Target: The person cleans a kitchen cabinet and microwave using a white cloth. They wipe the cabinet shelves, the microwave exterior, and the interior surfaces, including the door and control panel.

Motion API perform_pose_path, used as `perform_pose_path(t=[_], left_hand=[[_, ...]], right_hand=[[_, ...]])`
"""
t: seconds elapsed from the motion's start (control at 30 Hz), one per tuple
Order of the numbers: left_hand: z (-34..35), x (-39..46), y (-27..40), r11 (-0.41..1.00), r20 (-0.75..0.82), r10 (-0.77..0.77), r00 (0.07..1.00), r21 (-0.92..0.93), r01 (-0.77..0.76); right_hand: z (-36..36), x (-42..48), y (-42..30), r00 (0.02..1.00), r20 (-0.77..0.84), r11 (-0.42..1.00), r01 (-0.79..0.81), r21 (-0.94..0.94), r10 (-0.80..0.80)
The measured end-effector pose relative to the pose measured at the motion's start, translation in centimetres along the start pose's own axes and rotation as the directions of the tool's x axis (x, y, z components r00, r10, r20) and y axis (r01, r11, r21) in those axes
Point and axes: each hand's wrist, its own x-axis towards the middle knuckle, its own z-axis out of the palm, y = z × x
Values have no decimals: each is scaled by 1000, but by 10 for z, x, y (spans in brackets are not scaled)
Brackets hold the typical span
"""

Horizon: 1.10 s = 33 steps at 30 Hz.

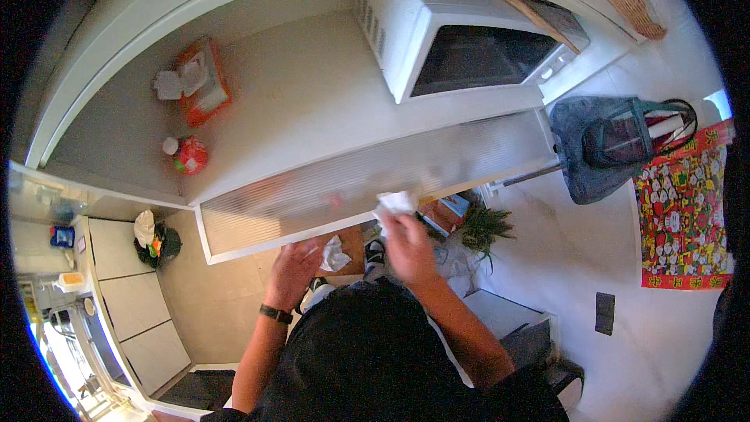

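Note:
My right hand point(410, 249) is blurred and grips a crumpled white tissue point(398, 202) at the lower edge of a ribbed glass door panel point(328, 187) in a white frame. To the left, my left hand point(290, 272) is at the panel's lower frame, a dark band around its wrist. Another crumpled white tissue point(335, 254) shows beside its fingertips; whether the fingers hold it or it lies lower down, I cannot tell. Above the panel is a cabinet compartment with a white shelf point(293, 94).
On the shelf are a white microwave oven point(463, 53), an orange package point(205, 88) and a red bottle point(190, 155). A dark bag point(603, 146) hangs at the right, near a colourful poster point(682, 217). A green plant point(483, 225) stands below. A black bin point(167, 246) is at the left.

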Motion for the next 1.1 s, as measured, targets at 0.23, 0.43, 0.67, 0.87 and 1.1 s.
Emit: perform_pose_path(t=[0.23,0.43,0.67,0.87,1.1], left_hand=[[66,32,-10,999,-50,-44,998,-25,43],[77,46,-36,993,-59,-117,991,-7,117],[139,69,-59,999,-84,-44,996,-34,41],[128,73,-68,1000,-80,7,997,31,-5],[131,71,-63,999,-167,-32,985,8,33]], right_hand=[[-66,-11,97,953,9,943,-298,-146,303],[-91,15,71,945,-309,983,53,-177,-106],[-75,24,88,999,21,923,42,-382,-37],[-61,23,92,980,-62,930,161,-331,-191],[-92,31,123,995,16,950,95,-297,-94]])
